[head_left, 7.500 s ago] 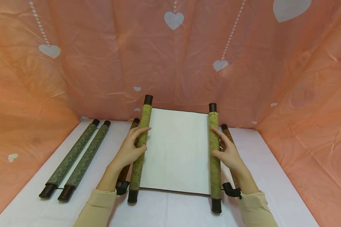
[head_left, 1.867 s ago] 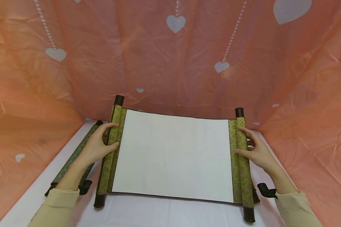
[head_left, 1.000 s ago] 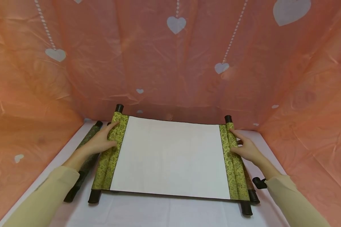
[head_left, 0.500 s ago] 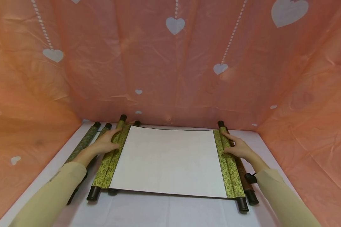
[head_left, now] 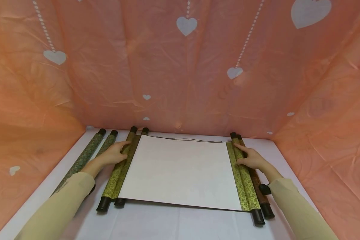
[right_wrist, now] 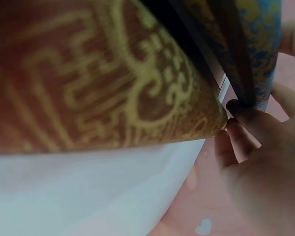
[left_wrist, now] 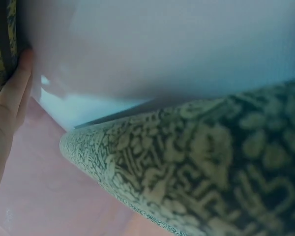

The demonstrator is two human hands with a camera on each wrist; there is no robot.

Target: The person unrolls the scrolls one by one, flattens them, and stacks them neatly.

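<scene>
A hanging scroll point(head_left: 183, 170) with a blank white face and yellow-green brocade ends lies unrolled in the middle of the head view. My left hand point(head_left: 112, 155) grips its left roller, thumb and fingers round it. On the other side my right hand point(head_left: 252, 158) holds the right roller point(head_left: 245, 176). A brown brocade scroll point(head_left: 257, 185) sits beneath, its right roller showing beside the upper one. In the right wrist view this brown roller point(right_wrist: 88, 83) fills the left, and several fingers point(right_wrist: 255, 123) curl at the yellow-and-blue-looking roller point(right_wrist: 258, 44).
A dark green scroll point(head_left: 84, 158), its two rollers a little apart, lies at the left, partly behind my left forearm; it looms close in the left wrist view point(left_wrist: 187, 157). White cloth point(head_left: 156, 223) covers the table. An orange-pink curtain with white hearts stands behind and at both sides.
Both hands first spread the yellow-green scroll's rollers apart, widening its white face. They then lowered it over the brown scroll, drawing the rollers slightly inward.
</scene>
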